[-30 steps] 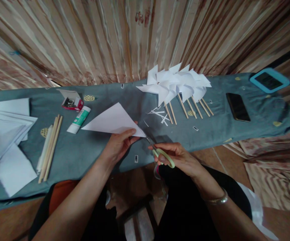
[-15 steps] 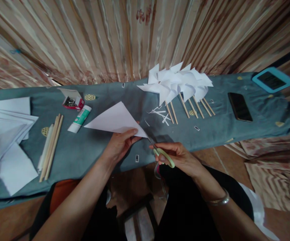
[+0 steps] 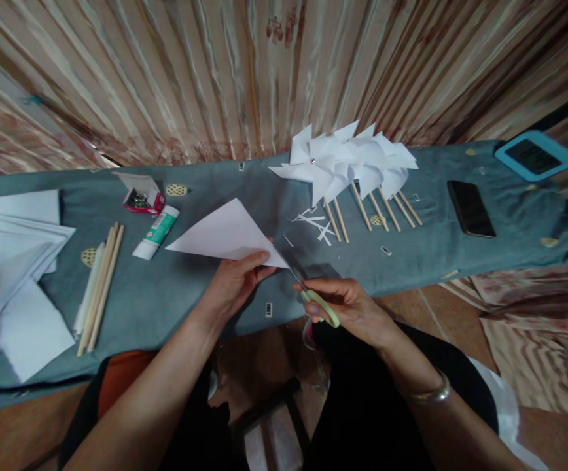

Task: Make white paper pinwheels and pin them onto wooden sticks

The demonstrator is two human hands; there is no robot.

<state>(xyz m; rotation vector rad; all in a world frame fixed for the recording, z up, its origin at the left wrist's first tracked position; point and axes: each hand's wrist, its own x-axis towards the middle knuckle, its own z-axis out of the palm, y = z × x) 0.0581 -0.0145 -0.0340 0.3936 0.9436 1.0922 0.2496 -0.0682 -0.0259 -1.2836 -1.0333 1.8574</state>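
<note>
Pinching a white paper triangle (image 3: 222, 232) at centre frame by its lower right tip with the left hand (image 3: 235, 281), thumb on top, grip closed on the sheet. Raised a little off the grey-clothed table (image 3: 166, 307), judging by the shadow beneath. Running with its long edge from the point at left-centre down and right to the pinched tip, apex toward the upper middle.

Meeting that tip from the lower right with scissors (image 3: 309, 296), green loops wrapped in the right hand (image 3: 350, 307), grip closed round the handles. Blades narrow, nearly shut, aimed up and left almost along the line of the long edge. Touching the paper or just short of it: too small to tell. Lying just beside the left fingertips, with the blade point between the two hands.

Farther off: white pinwheels (image 3: 343, 163) on sticks at upper centre, a glue stick (image 3: 156, 233) and loose wooden sticks (image 3: 98, 288) at left, stacked paper (image 3: 14, 242) at far left, a dark phone (image 3: 470, 208) at right.
</note>
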